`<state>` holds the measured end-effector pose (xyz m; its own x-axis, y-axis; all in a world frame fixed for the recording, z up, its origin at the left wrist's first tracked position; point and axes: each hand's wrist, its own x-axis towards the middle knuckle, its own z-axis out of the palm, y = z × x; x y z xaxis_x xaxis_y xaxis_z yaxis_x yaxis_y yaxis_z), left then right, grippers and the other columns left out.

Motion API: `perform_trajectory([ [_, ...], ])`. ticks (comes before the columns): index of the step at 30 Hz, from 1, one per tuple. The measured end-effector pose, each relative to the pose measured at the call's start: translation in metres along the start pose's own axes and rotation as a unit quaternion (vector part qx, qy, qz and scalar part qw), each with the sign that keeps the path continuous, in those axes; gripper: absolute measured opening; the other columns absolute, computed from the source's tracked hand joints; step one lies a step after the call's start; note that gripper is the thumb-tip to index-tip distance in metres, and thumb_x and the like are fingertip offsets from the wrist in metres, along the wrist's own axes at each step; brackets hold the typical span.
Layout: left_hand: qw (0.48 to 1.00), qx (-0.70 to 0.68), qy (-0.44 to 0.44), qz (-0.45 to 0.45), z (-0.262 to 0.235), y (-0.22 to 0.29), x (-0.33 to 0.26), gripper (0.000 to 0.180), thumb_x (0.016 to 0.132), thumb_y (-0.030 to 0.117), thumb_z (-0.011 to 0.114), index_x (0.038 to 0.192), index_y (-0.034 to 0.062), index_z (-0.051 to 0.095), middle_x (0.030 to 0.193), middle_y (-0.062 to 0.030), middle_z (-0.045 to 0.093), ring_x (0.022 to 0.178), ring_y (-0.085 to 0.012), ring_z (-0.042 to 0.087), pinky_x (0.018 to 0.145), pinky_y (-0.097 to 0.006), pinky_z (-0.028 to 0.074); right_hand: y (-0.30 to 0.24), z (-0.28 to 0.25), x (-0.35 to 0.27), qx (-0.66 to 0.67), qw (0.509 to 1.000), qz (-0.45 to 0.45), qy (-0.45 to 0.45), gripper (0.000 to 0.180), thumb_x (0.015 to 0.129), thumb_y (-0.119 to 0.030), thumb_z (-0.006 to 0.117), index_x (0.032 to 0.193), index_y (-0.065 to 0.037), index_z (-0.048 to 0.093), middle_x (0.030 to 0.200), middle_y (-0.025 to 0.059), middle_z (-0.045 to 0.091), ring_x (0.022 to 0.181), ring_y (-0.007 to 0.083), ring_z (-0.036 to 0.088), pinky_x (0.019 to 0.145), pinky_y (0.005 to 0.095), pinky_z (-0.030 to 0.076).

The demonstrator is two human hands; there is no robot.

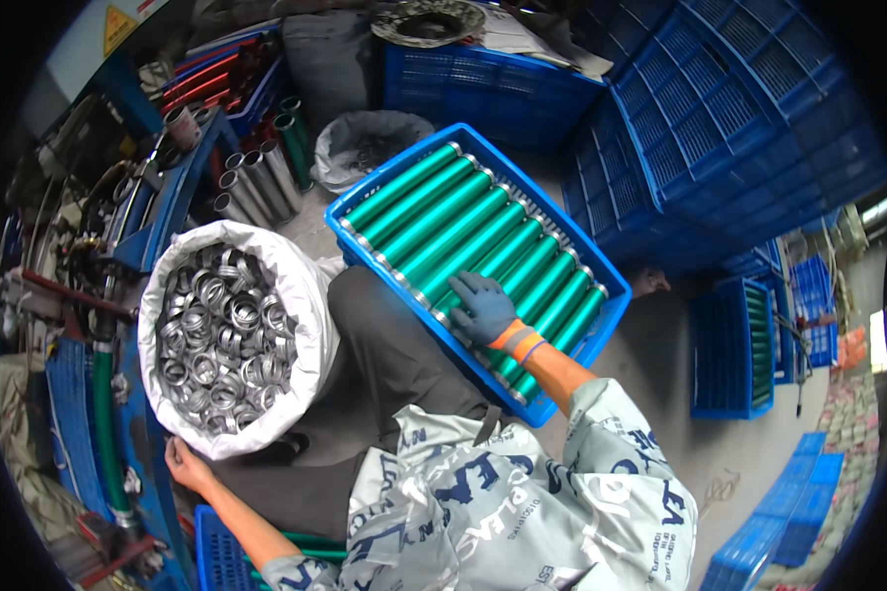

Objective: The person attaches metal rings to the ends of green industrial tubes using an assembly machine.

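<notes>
Item: long green cylindrical tubes with silver metal end caps, glossy, laid side by side in one row that fills a blue plastic crate; the crate rests tilted across our lap, at centre. Our right hand, in a grey-blue glove with an orange cuff, lies flat with fingers spread on the near tubes, gripping nothing. Our bare left hand touches the near edge of a white woven sack at left; whether it grips the edge we cannot tell. The sack is open and full of short silver metal rings. Far right: stacked empty blue crates. Right: another blue crate holding green tubes. Far left: a yellow triangular warning sign on a pale panel
</notes>
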<state>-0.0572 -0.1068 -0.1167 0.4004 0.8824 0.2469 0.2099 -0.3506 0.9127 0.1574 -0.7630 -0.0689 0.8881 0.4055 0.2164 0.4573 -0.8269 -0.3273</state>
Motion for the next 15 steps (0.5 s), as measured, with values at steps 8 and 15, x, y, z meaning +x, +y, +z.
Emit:
perform_trajectory([
  [8,0.997,-0.039,0.038,-0.051,-0.019,0.029,-0.031,0.033,0.098,0.024,0.064,0.119,-0.0016,0.060,0.098,-0.0129,0.070,0.086,-0.0195,0.069,0.073,-0.028,0.052,0.003,0.006,0.079,0.010,0.975,0.027,-0.219,0.056,0.088,-0.034,0.060,0.137,-0.010,0.051,0.135,0.0190,0.052,0.125,0.0371,0.049,0.105,0.0474,0.039],
  [15,0.998,0.008,0.064,-0.009,-0.031,0.043,-0.058,0.032,0.097,0.021,0.064,0.117,-0.0041,0.061,0.099,-0.0117,0.069,0.088,-0.0173,0.068,0.078,-0.027,0.053,-0.011,0.042,0.148,-0.018,0.995,-0.086,-0.037,0.059,0.087,-0.033,0.060,0.137,-0.004,0.048,0.137,0.0190,0.051,0.129,0.0386,0.045,0.106,0.0509,0.038],
])
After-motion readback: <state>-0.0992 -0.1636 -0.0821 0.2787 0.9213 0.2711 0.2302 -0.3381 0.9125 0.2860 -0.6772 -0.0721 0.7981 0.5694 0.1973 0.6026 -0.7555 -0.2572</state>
